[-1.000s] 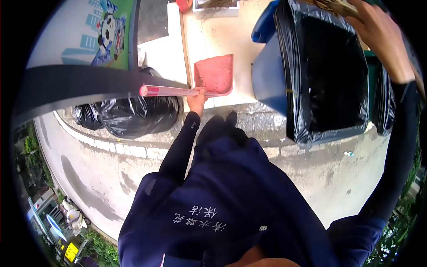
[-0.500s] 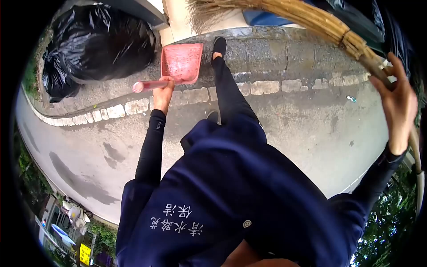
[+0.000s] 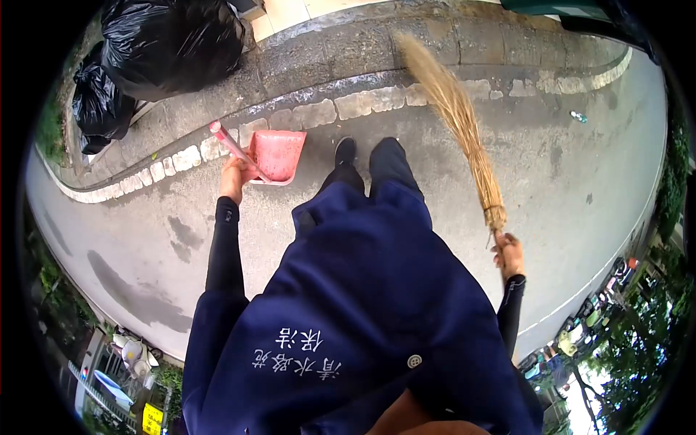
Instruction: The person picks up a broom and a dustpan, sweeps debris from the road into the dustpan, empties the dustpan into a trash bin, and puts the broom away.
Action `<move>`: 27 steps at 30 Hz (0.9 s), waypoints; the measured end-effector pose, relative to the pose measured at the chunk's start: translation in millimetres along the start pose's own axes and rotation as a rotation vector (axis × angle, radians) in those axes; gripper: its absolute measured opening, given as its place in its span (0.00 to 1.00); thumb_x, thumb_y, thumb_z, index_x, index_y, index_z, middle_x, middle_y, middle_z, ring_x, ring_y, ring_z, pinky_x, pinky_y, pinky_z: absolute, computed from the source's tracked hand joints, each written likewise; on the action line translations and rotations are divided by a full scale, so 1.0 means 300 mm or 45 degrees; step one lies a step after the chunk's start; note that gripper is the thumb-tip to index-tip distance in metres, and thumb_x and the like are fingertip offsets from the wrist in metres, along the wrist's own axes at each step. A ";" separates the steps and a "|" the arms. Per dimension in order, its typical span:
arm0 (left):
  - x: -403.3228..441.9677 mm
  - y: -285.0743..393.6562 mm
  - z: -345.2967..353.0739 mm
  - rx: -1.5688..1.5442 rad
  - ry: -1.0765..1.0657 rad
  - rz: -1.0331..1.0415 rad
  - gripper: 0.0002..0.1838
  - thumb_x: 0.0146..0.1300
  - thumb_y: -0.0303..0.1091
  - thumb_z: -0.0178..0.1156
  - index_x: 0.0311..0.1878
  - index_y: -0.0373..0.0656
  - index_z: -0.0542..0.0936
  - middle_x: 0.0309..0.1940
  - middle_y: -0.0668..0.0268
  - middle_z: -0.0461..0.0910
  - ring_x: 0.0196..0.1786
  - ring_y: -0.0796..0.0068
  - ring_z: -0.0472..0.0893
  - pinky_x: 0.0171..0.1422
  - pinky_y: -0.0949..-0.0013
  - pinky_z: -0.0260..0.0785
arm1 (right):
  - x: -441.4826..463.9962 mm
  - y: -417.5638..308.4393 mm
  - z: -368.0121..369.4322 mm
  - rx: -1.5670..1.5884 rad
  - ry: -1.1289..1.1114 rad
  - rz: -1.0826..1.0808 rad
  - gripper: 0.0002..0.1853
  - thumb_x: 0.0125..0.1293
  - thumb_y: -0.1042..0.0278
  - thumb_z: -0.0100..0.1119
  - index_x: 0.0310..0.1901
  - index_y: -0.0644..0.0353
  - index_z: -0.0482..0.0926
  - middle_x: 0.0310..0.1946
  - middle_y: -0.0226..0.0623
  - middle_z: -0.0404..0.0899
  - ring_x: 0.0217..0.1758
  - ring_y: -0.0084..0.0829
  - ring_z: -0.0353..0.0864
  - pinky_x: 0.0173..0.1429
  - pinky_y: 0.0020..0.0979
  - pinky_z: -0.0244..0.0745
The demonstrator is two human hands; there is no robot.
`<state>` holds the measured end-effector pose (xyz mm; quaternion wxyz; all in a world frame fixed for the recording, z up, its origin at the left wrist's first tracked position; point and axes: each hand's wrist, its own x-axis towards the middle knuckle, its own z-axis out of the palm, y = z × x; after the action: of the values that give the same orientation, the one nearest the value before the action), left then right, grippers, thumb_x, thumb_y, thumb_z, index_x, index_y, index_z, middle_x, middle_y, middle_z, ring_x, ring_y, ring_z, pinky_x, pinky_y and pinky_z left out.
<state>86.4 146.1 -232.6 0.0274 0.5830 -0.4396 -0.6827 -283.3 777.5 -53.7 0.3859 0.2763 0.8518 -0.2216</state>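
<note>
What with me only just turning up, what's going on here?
A person standing on the road holds a pink dustpan by its handle in the left hand and a straw broom in the right hand, its bristles pointing ahead. Whether either touches the road is hard to tell. Black bags lie beyond the kerb, ahead and to the left.

White "清水路苑" (image 3: 297, 364), white "保洁" (image 3: 300, 338), on navy top (image 3: 362, 290)
</note>
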 end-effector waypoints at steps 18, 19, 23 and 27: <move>-0.444 -0.473 0.629 -0.396 -0.273 -0.789 0.13 0.72 0.30 0.53 0.50 0.27 0.72 0.28 0.62 0.78 0.26 0.72 0.79 0.33 0.73 0.80 | 0.630 1.131 0.156 1.050 -0.279 0.314 0.46 0.67 0.24 0.50 0.54 0.73 0.74 0.39 0.49 0.84 0.39 0.40 0.85 0.46 0.35 0.80; -0.434 -0.490 0.663 -0.475 -0.304 -0.833 0.14 0.73 0.30 0.51 0.51 0.24 0.70 0.33 0.58 0.78 0.29 0.71 0.80 0.34 0.73 0.80 | 0.624 1.066 0.146 1.332 -0.446 0.278 0.45 0.68 0.27 0.50 0.57 0.73 0.74 0.42 0.51 0.84 0.43 0.41 0.85 0.51 0.37 0.80; -0.406 -0.544 0.804 -0.838 -0.309 -0.906 0.16 0.73 0.26 0.46 0.56 0.22 0.65 0.42 0.47 0.76 0.38 0.62 0.80 0.39 0.71 0.82 | 0.719 1.032 0.171 1.731 -0.994 0.141 0.35 0.73 0.39 0.55 0.60 0.69 0.73 0.53 0.58 0.80 0.42 0.39 0.86 0.47 0.33 0.86; -0.300 -0.678 0.946 -0.688 -0.314 -0.865 0.17 0.72 0.25 0.46 0.58 0.22 0.63 0.41 0.48 0.75 0.36 0.63 0.79 0.36 0.70 0.82 | 0.664 1.080 0.132 1.567 -0.863 0.281 0.22 0.65 0.59 0.66 0.56 0.59 0.75 0.38 0.44 0.82 0.31 0.33 0.82 0.35 0.30 0.83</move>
<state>-21.1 481.2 -310.7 -0.0994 0.5806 -0.0294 -0.8075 -163.5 1056.3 -286.1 0.4238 0.4445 0.3722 -0.6959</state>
